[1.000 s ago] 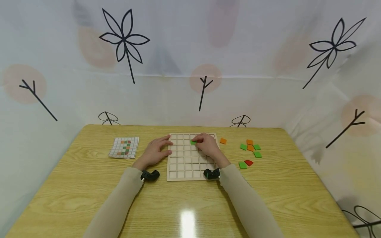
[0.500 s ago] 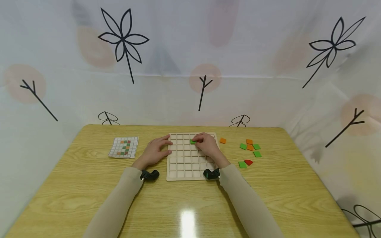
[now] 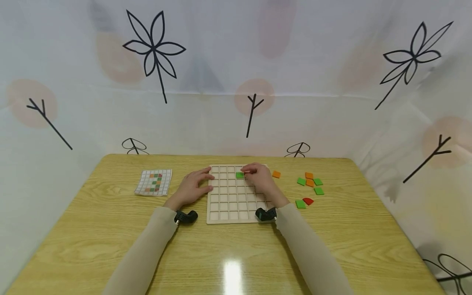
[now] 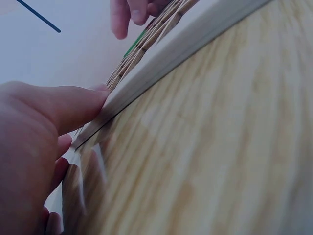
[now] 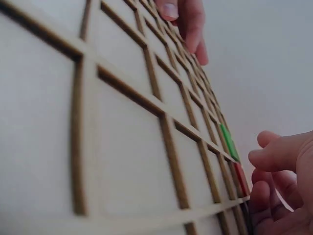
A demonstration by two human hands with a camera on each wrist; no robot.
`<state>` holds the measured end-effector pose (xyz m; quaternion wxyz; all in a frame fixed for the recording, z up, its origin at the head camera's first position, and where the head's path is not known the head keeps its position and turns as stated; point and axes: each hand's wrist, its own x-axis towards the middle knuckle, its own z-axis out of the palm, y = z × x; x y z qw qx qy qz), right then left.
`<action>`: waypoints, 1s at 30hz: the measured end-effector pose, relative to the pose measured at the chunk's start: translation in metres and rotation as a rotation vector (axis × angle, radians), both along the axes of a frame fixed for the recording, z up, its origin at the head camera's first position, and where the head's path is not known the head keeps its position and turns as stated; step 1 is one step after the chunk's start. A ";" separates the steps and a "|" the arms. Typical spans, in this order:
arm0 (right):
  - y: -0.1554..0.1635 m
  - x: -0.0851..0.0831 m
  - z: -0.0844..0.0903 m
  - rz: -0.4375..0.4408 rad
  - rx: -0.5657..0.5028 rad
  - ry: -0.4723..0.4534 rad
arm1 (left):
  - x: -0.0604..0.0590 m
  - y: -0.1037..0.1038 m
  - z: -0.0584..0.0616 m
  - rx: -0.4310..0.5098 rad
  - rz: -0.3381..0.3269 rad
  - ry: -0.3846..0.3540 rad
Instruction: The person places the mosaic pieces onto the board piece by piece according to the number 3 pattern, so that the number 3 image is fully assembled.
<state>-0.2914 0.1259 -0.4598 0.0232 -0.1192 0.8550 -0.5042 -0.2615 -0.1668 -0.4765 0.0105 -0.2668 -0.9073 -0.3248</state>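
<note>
One green tile point(image 3: 239, 175) lies in the grid board point(image 3: 232, 205) at centre frame, with a red one point(image 5: 239, 177) beside it. The right hand point(image 3: 259, 180) hovers over them, fingers loosely curled and empty. The left hand point(image 3: 191, 188) presses flat against the board's left edge. Loose tiles point(image 3: 309, 182) wait at right, so filling looks barely begun against the pattern card point(image 3: 153, 182).

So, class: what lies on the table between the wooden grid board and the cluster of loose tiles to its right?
In the head view, one orange tile lies between the grid board and the tile cluster.
</note>
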 end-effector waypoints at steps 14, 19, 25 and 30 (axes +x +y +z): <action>0.046 0.007 0.012 -0.072 -0.002 -0.032 | 0.000 0.001 0.000 0.012 -0.006 0.003; 0.064 0.007 0.011 -0.130 0.035 0.006 | -0.001 0.000 -0.001 0.004 -0.005 0.013; 0.082 0.006 0.005 -0.169 0.053 0.003 | -0.001 -0.001 -0.001 0.004 -0.010 0.017; 0.091 0.004 -0.002 -0.164 0.063 -0.033 | 0.000 0.000 -0.001 0.007 -0.011 0.015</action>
